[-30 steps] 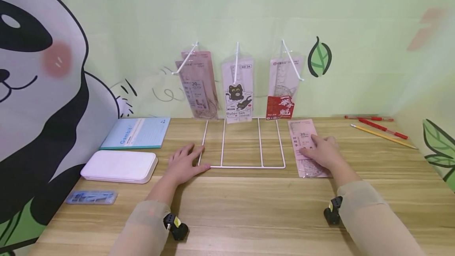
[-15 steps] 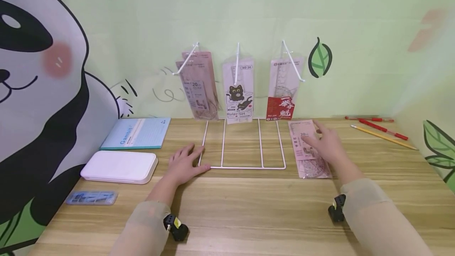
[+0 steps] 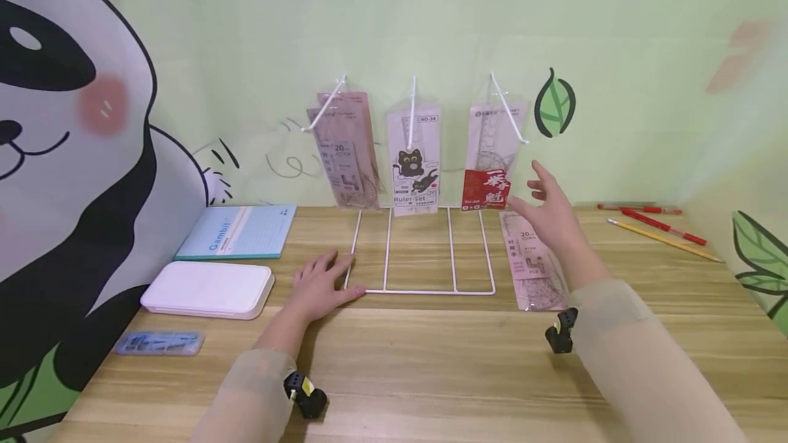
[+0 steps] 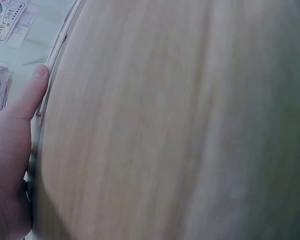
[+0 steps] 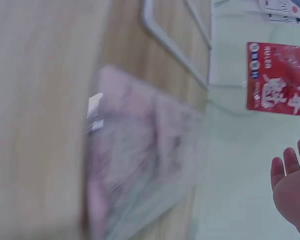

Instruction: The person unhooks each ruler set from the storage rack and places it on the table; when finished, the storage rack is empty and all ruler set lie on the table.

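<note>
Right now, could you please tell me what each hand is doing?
Left hand: open, resting flat against the white wire rack.
Right hand: open, raised, holding nothing.

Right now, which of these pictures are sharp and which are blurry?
Head view: sharp, evenly lit, only soft shadows under the arms on the table. Left wrist view: wood grain smeared. Right wrist view: the pink ruler pack is badly blurred, the red pack clearer.

Ruler pack [image 3: 531,262] lies right of wire rack [image 3: 421,251], notebook [image 3: 237,231] left
</note>
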Demonstrator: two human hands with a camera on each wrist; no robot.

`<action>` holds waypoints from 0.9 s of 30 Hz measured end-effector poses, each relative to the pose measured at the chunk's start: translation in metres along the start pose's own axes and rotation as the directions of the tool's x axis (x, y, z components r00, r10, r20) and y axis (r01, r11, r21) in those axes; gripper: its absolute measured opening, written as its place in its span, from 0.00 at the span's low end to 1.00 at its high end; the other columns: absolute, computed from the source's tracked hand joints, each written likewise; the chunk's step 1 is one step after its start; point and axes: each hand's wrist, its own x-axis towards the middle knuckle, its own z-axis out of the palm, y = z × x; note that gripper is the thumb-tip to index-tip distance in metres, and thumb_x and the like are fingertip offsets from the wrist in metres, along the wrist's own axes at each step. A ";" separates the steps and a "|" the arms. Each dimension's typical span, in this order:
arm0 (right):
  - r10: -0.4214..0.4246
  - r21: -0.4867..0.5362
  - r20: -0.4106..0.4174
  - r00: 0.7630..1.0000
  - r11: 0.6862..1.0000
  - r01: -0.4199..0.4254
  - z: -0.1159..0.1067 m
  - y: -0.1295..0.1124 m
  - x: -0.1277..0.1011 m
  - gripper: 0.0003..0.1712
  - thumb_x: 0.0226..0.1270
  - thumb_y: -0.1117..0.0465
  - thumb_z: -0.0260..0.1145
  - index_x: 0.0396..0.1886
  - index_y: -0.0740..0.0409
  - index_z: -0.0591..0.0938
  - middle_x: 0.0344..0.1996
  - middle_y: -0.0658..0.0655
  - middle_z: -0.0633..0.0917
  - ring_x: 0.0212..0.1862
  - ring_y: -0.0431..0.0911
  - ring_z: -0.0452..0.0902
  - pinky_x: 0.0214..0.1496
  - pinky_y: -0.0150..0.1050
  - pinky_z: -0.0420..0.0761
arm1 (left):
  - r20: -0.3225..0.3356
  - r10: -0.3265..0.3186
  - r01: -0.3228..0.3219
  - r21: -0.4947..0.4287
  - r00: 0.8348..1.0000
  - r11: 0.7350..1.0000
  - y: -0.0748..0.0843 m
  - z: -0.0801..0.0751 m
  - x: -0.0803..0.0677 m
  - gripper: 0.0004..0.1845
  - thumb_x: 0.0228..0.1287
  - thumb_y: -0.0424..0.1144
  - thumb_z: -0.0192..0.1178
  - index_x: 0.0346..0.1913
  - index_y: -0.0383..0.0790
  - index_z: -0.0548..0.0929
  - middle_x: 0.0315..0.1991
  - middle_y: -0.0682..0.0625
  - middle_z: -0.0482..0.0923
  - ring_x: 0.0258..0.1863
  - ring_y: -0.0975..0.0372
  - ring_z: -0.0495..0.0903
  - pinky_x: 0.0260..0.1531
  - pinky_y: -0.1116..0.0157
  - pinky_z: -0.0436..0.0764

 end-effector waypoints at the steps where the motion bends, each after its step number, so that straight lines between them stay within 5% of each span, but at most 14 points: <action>1: 0.002 0.018 -0.009 1.000 1.000 -0.002 0.001 -0.005 0.002 0.51 0.61 0.46 0.65 0.75 0.41 0.44 0.67 0.63 0.64 0.66 0.59 0.59 0.62 0.57 0.62 | -0.002 0.001 -0.001 0.000 1.000 1.000 0.000 0.000 0.000 0.43 0.54 0.70 0.54 0.71 0.54 0.63 0.71 0.40 0.52 0.67 0.40 0.51 0.60 0.39 0.49; 13: 0.017 0.171 -0.078 0.997 0.985 -0.003 0.014 -0.044 0.021 0.54 0.58 0.47 0.68 0.72 0.24 0.41 0.70 0.55 0.59 0.68 0.52 0.57 0.65 0.49 0.61 | 0.000 0.004 -0.004 0.007 1.000 1.000 -0.002 -0.001 -0.001 0.43 0.55 0.70 0.54 0.70 0.53 0.63 0.71 0.39 0.53 0.66 0.40 0.52 0.59 0.39 0.50; 27: -0.037 0.122 -0.130 0.991 0.991 0.053 0.021 -0.044 0.021 0.53 0.58 0.50 0.69 0.73 0.29 0.46 0.61 0.61 0.66 0.62 0.55 0.65 0.58 0.51 0.70 | 0.005 0.007 -0.007 0.007 1.000 1.000 0.001 0.000 0.000 0.43 0.55 0.69 0.54 0.71 0.53 0.62 0.71 0.39 0.52 0.66 0.40 0.52 0.59 0.39 0.50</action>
